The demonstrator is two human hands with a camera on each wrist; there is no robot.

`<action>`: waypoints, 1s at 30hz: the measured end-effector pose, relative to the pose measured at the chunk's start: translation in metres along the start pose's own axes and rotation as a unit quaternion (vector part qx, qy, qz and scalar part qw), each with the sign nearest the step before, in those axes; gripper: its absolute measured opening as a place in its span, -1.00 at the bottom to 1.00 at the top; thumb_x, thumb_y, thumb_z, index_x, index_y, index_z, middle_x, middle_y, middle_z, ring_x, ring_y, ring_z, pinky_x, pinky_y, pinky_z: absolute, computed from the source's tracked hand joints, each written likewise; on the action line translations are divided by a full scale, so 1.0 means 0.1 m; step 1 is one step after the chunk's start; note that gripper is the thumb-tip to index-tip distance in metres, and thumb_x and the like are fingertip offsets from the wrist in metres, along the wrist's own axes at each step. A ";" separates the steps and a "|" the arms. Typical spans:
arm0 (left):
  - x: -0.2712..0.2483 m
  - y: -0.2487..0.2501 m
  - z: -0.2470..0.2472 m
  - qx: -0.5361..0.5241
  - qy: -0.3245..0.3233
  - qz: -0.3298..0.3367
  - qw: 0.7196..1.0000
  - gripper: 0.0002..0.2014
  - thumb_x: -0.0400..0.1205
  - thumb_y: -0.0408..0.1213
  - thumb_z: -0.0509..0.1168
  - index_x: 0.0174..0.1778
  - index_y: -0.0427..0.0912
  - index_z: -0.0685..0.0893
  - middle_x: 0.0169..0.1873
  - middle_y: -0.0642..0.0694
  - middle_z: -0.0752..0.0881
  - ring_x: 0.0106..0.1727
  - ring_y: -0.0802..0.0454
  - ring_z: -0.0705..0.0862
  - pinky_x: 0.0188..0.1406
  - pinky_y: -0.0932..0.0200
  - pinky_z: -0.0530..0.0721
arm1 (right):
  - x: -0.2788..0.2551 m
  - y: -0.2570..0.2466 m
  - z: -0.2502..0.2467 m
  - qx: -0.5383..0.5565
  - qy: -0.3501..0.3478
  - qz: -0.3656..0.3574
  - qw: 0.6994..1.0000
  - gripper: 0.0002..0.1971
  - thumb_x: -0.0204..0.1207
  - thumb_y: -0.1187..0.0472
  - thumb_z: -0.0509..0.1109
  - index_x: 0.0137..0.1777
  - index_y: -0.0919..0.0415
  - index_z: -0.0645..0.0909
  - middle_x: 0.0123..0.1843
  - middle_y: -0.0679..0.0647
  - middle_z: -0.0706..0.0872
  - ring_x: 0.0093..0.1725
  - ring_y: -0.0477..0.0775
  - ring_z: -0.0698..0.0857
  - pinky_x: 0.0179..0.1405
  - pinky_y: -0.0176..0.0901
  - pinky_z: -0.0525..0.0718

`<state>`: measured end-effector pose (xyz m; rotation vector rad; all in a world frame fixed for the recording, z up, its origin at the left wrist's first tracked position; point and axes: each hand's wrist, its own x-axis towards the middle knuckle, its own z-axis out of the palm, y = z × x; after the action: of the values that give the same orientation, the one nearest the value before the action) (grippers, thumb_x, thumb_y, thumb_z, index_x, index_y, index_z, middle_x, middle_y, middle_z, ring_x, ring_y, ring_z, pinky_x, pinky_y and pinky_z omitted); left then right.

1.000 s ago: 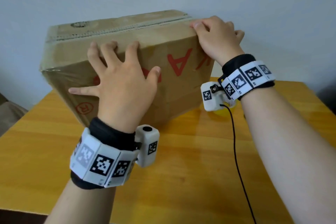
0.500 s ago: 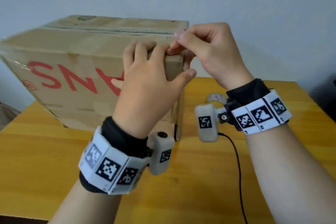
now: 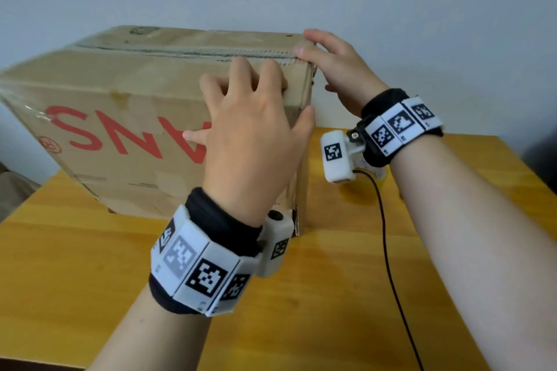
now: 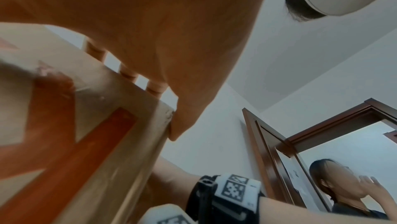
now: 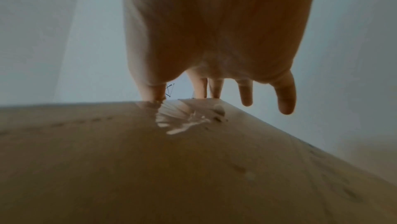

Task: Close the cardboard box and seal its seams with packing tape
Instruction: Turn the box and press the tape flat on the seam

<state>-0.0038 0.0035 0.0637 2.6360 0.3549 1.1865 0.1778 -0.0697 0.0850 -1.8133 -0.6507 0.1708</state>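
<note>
A cardboard box point(image 3: 135, 93) with upside-down red letters stands on the wooden table point(image 3: 331, 295), its flaps down along a rough top seam point(image 3: 196, 51). My left hand point(image 3: 256, 117) holds the box's near right top corner, fingers hooked over the top edge and thumb on the vertical corner; the left wrist view shows the same hand point(image 4: 161, 32) on the box point(image 4: 107, 125). My right hand point(image 3: 328, 66) is at the seam's right end, thumb on top. In the right wrist view this hand point(image 5: 214, 32) presses wrinkled clear tape point(image 5: 182, 119) onto the box point(image 5: 150, 168) edge.
A yellowish tape roll point(image 3: 375, 173) lies on the table right of the box, mostly hidden by my right wrist camera. A black cable point(image 3: 388, 265) trails across the table. A wall stands close behind the box. Another person point(image 4: 343, 193) stands by a door point(image 4: 268, 151).
The box has turned so its lettered side faces me. My left hand moved from that face to the right top corner. My right hand went from pinching at the corner to pressing there.
</note>
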 end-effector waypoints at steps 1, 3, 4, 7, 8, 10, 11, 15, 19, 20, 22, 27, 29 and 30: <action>0.00 0.00 0.00 0.004 0.000 0.001 1.000 -0.61 0.62 0.11 0.26 0.14 -0.15 0.58 0.07 -0.14 0.53 0.04 -0.10 0.26 0.18 -0.04 0.39 | 0.05 0.00 0.01 0.007 0.001 0.017 1.000 -0.39 0.59 -0.11 0.43 0.63 -0.08 0.41 0.62 -0.15 0.39 0.43 -0.09 0.45 0.28 -0.06 0.46; -0.01 0.01 -0.01 0.009 -0.006 -0.001 1.000 -0.62 0.63 0.10 0.24 0.15 -0.14 0.57 0.07 -0.13 0.52 0.05 -0.10 0.26 0.19 -0.05 0.38 | 0.15 0.01 0.02 0.019 -0.011 0.048 0.999 -0.29 0.49 -0.20 0.48 0.63 -0.17 0.37 0.59 -0.17 0.41 0.43 -0.04 0.46 0.36 0.17 0.48; 0.00 0.01 -0.01 0.008 -0.008 -0.005 1.000 -0.62 0.64 0.11 0.24 0.15 -0.13 0.57 0.07 -0.11 0.51 0.06 -0.10 0.26 0.18 -0.04 0.38 | 0.19 0.01 0.02 0.021 -0.019 0.058 0.998 -0.23 0.42 -0.24 0.51 0.63 -0.20 0.36 0.58 -0.18 0.42 0.46 -0.02 0.47 0.39 0.26 0.46; 0.01 0.01 0.00 0.006 -0.003 -0.008 1.000 -0.63 0.62 0.11 0.23 0.12 -0.12 0.56 0.03 -0.09 0.48 0.05 -0.10 0.26 0.15 -0.06 0.40 | 0.24 0.02 0.02 0.035 -0.034 0.068 0.996 -0.09 0.25 -0.31 0.58 0.63 -0.25 0.33 0.58 -0.18 0.44 0.51 0.03 0.48 0.43 0.31 0.40; 0.01 0.01 0.00 0.005 0.000 -0.008 1.000 -0.64 0.61 0.11 0.24 0.10 -0.12 0.56 0.02 -0.07 0.47 0.05 -0.09 0.26 0.13 -0.02 0.38 | 0.25 0.03 0.02 0.043 -0.035 0.068 0.996 -0.08 0.23 -0.31 0.59 0.62 -0.26 0.34 0.58 -0.19 0.45 0.51 0.02 0.49 0.44 0.29 0.40; 0.02 0.00 0.01 0.002 0.000 -0.012 1.000 -0.64 0.60 0.11 0.24 0.10 -0.11 0.55 0.01 -0.02 0.41 0.05 -0.08 0.24 0.10 0.07 0.29 | 0.25 0.05 0.01 0.053 -0.033 0.064 0.996 -0.11 0.23 -0.30 0.60 0.60 -0.25 0.37 0.57 -0.18 0.46 0.48 -0.01 0.52 0.42 0.26 0.43; 0.02 0.00 0.01 0.002 0.001 -0.013 1.000 -0.64 0.59 0.11 0.25 0.10 -0.11 0.55 0.00 -0.01 0.39 0.05 -0.08 0.24 0.10 0.09 0.27 | 0.24 0.06 0.01 0.058 -0.031 0.062 0.996 -0.12 0.25 -0.29 0.60 0.59 -0.25 0.38 0.57 -0.16 0.46 0.47 -0.02 0.54 0.39 0.25 0.46; -0.01 0.05 0.00 -0.001 0.012 -0.031 0.999 -0.66 0.56 0.08 0.26 0.05 -0.12 0.55 -0.02 -0.02 0.43 0.03 -0.07 0.25 0.11 -0.13 0.48 | 0.19 0.08 0.02 0.081 -0.022 0.055 0.995 -0.19 0.36 -0.18 0.60 0.62 -0.18 0.39 0.54 -0.10 0.51 0.40 -0.06 0.61 0.14 0.04 0.64; -0.10 0.06 -0.05 -0.013 0.012 -0.046 0.999 -0.66 0.54 0.08 0.27 0.05 -0.10 0.55 0.02 -0.03 0.49 0.05 -0.06 0.27 0.07 -0.29 0.57 | 0.06 0.03 0.02 0.079 -0.001 0.049 0.996 -0.20 0.37 -0.15 0.60 0.62 -0.19 0.40 0.51 -0.13 0.54 0.35 -0.09 0.63 0.16 0.07 0.71; -0.12 0.05 -0.07 -0.024 0.013 -0.042 0.999 -0.65 0.53 0.08 0.28 0.06 -0.10 0.56 0.02 -0.02 0.49 0.06 -0.06 0.28 0.07 -0.27 0.56 | 0.01 0.01 0.01 0.069 0.008 0.051 0.996 -0.21 0.36 -0.17 0.59 0.61 -0.20 0.41 0.51 -0.15 0.54 0.33 -0.10 0.63 0.17 0.10 0.70; -0.16 0.01 -0.12 -0.040 0.008 -0.033 0.999 -0.64 0.54 0.09 0.28 0.07 -0.10 0.57 0.03 0.00 0.50 0.07 -0.06 0.32 0.10 -0.16 0.52 | -0.11 -0.02 -0.01 0.047 0.033 0.054 0.997 -0.23 0.36 -0.19 0.58 0.59 -0.21 0.43 0.51 -0.16 0.51 0.29 -0.13 0.63 0.10 0.03 0.69; -0.24 -0.04 -0.29 -0.095 -0.016 -0.024 0.995 -0.65 0.57 0.13 0.30 0.09 -0.06 0.62 0.02 0.07 0.53 0.15 -0.05 0.41 0.16 0.15 0.43 | -0.47 -0.02 -0.13 0.006 0.109 0.054 0.993 -0.27 0.33 -0.26 0.56 0.50 -0.17 0.45 0.41 -0.14 0.51 0.23 -0.16 0.61 -0.01 -0.15 0.64; -0.30 -0.06 -0.34 -0.152 -0.011 -0.023 0.988 -0.69 0.58 0.08 0.36 0.08 -0.04 0.68 0.02 0.09 0.59 0.17 0.01 0.48 0.17 0.17 0.48 | -0.61 -0.02 -0.18 -0.003 0.132 0.060 0.989 -0.31 0.28 -0.27 0.56 0.42 -0.20 0.47 0.39 -0.10 0.46 0.22 -0.10 0.62 0.05 -0.11 0.67; -0.33 -0.08 -0.36 -0.193 -0.004 -0.024 0.981 -0.73 0.58 0.03 0.39 0.08 -0.04 0.71 0.03 0.09 0.63 0.20 0.06 0.54 0.21 0.14 0.52 | -0.68 -0.02 -0.20 -0.008 0.140 0.063 0.988 -0.36 0.29 -0.27 0.55 0.37 -0.21 0.48 0.37 -0.07 0.42 0.19 -0.08 0.62 0.04 -0.11 0.67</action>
<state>-0.0529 0.0051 0.0613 2.2846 0.1653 1.1008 0.1289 -0.1210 0.0802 -1.8517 -0.3398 -0.0066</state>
